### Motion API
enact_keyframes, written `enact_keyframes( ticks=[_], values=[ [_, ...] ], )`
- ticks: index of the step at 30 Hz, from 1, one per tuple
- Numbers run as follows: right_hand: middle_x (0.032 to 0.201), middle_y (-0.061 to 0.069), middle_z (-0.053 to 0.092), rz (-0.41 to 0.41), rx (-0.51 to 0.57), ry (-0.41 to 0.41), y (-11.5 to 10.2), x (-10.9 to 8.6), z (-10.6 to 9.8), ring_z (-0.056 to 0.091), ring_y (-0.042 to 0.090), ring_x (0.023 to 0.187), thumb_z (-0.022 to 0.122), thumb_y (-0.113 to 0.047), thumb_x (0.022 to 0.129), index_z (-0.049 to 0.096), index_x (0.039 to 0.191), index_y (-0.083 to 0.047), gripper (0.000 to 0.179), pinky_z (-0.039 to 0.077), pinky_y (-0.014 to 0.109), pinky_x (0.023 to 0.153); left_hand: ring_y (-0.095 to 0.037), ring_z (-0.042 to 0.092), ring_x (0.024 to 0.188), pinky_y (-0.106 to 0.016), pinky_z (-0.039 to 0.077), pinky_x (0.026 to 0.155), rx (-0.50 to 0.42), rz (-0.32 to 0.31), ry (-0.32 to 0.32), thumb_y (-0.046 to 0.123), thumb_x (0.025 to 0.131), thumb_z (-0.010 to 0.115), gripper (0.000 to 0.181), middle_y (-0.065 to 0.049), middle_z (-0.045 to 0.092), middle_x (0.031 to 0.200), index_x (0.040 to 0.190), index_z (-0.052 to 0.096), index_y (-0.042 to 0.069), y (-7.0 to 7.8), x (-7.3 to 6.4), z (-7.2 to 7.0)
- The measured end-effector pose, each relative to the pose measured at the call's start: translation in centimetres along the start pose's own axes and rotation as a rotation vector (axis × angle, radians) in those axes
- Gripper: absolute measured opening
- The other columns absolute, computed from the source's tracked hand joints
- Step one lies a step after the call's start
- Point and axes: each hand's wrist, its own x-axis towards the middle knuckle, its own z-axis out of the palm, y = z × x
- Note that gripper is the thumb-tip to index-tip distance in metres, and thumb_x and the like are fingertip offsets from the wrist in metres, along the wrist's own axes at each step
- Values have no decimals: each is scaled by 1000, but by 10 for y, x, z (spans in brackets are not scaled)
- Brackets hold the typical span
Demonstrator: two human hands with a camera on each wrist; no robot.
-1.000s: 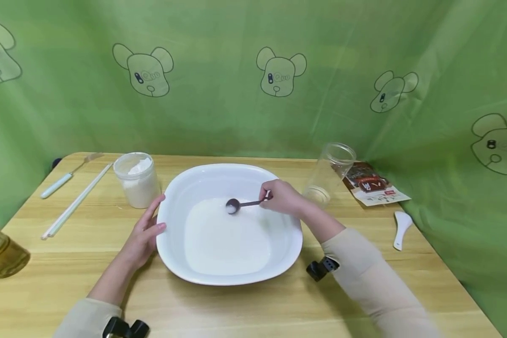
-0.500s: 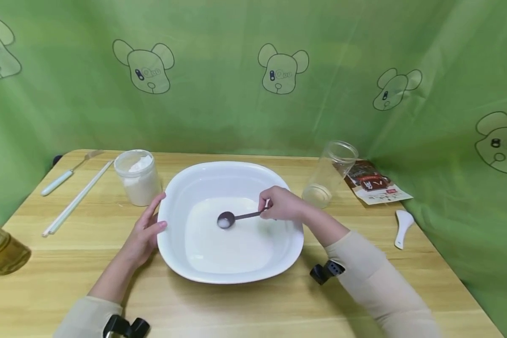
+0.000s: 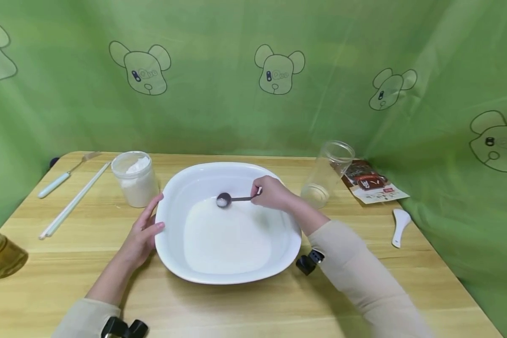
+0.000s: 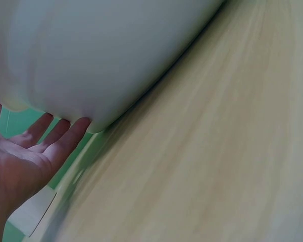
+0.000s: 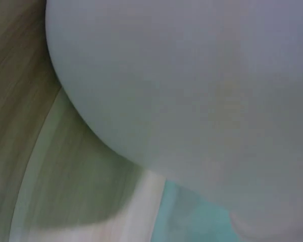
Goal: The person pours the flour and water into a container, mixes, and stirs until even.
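Note:
A white oval basin (image 3: 165, 256) with a pale, smooth bottom sits in the middle of the wooden table. My left hand (image 3: 140, 234) holds its left side, thumb and index fingertip at the rim; in the left wrist view the other fingertips meet the basin's outer wall (image 4: 106, 55). My right hand (image 3: 272, 193) reaches over the right side and pinches the handle end of a small dark measuring spoon (image 3: 224, 200). The spoon's round bowl points left over the back half of the basin, with something whitish in it. The basin's outside fills most of the right wrist view, hiding the right hand.
Left of the basin stand an open jar of white powder (image 3: 136, 185), a pair of pale chopsticks (image 3: 73, 204), a fork (image 3: 61, 180) and a jar of amber liquid (image 3: 4, 256). To the right are a clear plastic jar (image 3: 327, 171), a brown-and-white packet (image 3: 372, 183) and a white spoon (image 3: 400, 225).
The right hand and measuring spoon have shifted left and, over the last half second, towards the back of the basin. My left hand keeps its place on the basin.

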Motion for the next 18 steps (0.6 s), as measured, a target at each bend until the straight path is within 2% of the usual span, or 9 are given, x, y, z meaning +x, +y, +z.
enact_keyframes(
  ticks=[6,12,14,18],
  values=[
    [62,1,53,-16,59,-33,-9,16,13,46,11,52,62,-3,70,59,71,-6,4,40,22,51,-19,54,92,-36,50,67,3,6,2,0,82,45,61,-16,31,122,136,26,20,1,0,-1],
    [56,-1,50,-85,88,-91,-18,16,24,43,9,48,62,-4,72,59,72,-7,4,37,20,47,-19,54,92,-35,50,67,-1,15,3,0,82,45,60,-9,38,119,136,27,20,1,0,-1],
    [51,-2,48,-103,128,-133,-20,13,27,42,8,46,62,-3,73,59,72,-8,5,35,19,45,-19,54,92,-35,50,68,-7,19,-1,0,82,45,60,-8,39,118,136,27,20,0,0,-1],
    [46,-1,43,-120,197,-268,-23,1,29,37,8,43,61,-3,75,59,73,-8,6,32,18,43,-20,54,93,-35,49,68,-13,20,-7,-1,82,45,61,-9,38,119,136,26,19,-2,0,-1]
  ],
)
